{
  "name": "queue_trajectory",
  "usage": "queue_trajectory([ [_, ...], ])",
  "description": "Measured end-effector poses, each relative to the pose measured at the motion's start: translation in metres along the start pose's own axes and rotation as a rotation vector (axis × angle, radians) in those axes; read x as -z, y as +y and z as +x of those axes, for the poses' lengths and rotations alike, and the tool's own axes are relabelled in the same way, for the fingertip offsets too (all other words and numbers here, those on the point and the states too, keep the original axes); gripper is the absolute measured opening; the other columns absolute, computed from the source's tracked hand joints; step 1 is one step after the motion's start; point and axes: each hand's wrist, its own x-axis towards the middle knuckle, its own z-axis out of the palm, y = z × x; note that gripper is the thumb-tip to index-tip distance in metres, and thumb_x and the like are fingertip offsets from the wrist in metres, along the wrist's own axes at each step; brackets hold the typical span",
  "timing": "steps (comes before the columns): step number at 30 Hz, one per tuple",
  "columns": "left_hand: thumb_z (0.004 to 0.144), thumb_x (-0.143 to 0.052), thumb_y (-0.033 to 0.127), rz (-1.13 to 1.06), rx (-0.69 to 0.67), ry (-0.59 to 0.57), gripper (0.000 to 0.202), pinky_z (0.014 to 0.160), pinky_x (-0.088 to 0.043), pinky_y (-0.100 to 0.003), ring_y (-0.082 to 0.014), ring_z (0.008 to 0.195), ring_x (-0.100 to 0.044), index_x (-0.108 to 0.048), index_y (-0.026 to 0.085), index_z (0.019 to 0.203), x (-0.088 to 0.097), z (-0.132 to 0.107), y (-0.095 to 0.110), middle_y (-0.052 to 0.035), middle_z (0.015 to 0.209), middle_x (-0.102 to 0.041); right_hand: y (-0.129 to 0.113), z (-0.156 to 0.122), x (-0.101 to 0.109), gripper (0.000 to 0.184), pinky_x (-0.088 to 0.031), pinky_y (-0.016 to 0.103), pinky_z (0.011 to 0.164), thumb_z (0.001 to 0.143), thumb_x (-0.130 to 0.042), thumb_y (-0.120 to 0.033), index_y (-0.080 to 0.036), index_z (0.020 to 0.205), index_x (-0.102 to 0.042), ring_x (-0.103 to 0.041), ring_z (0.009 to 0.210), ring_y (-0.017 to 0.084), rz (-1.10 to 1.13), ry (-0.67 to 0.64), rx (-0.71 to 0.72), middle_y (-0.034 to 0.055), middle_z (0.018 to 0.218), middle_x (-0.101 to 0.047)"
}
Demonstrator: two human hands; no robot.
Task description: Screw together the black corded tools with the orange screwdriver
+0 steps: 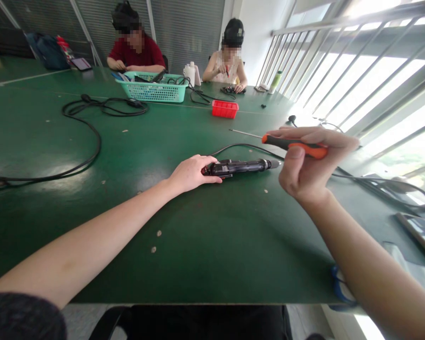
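Observation:
My left hand (193,173) lies on the green table (198,245), its fingers closed around the near end of a black corded tool (244,166) that rests flat on the surface. My right hand (306,165) is raised a little to the right of that tool, gripping an orange-handled screwdriver (293,145). The screwdriver's thin metal shaft points left and away, level above the table. The tool's black cord runs off to the right.
A red tray (225,108) and a teal basket (151,87) stand farther back. A long black cable (92,137) loops across the left. Two other people sit at the far side. A phone-like device (420,231) lies at the right edge, beside the window railing.

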Motion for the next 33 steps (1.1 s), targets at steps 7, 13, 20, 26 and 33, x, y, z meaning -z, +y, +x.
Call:
queue_trajectory([
  [7,0.090,-0.072,0.058,-0.050,-0.099,-0.013,0.057,0.086,-0.048,-0.035,-0.0266,0.108,-0.062,-0.058,0.025,0.134,-0.006,0.005,-0.008,-0.0072,0.124,-0.066,-0.005,0.022,0.022,0.015,-0.056,0.052,0.094,0.105,-0.044,-0.023,-0.029,0.117,-0.050,-0.068,0.116,0.031,-0.157,0.054,0.009,0.0130,0.123,-0.066],
  [13,0.101,-0.061,0.049,-0.021,-0.195,-0.035,0.056,0.098,-0.045,-0.036,-0.0263,0.115,-0.058,-0.050,0.026,0.151,-0.009,0.007,-0.015,-0.0085,0.124,-0.064,0.011,0.004,0.014,0.015,-0.056,0.044,0.076,0.093,-0.054,-0.015,-0.027,0.097,-0.063,-0.064,0.090,0.026,-0.366,-0.364,-0.014,0.0068,0.096,-0.068],
  [20,0.105,-0.051,0.052,0.165,-0.152,-0.014,0.055,0.098,-0.041,-0.040,-0.0289,0.111,-0.056,-0.048,0.028,0.154,-0.010,0.006,-0.011,-0.0096,0.120,-0.064,0.026,-0.028,-0.014,0.063,-0.059,0.041,0.075,0.090,-0.072,-0.048,-0.027,0.146,-0.052,-0.063,0.114,0.030,-0.372,-0.908,-0.096,0.0098,0.133,-0.066],
  [26,0.105,-0.045,0.059,0.244,-0.125,0.051,0.056,0.101,-0.040,-0.043,-0.0299,0.114,-0.056,-0.051,0.030,0.153,-0.011,0.004,-0.010,-0.0098,0.126,-0.063,0.028,-0.023,-0.018,0.053,-0.055,0.037,0.073,0.099,-0.056,-0.052,-0.030,0.147,-0.052,-0.064,0.115,0.030,-0.482,-1.025,-0.124,0.0082,0.134,-0.066],
  [33,0.103,-0.036,0.070,0.233,0.028,0.078,0.076,0.106,-0.041,-0.047,-0.0345,0.127,-0.050,-0.036,0.020,0.160,-0.010,0.001,-0.008,-0.0151,0.142,-0.056,0.084,-0.022,0.025,0.053,-0.046,0.035,0.064,0.088,-0.055,-0.069,-0.032,0.123,-0.069,-0.069,0.094,0.030,-0.756,-1.032,-0.473,0.0072,0.109,-0.073],
])
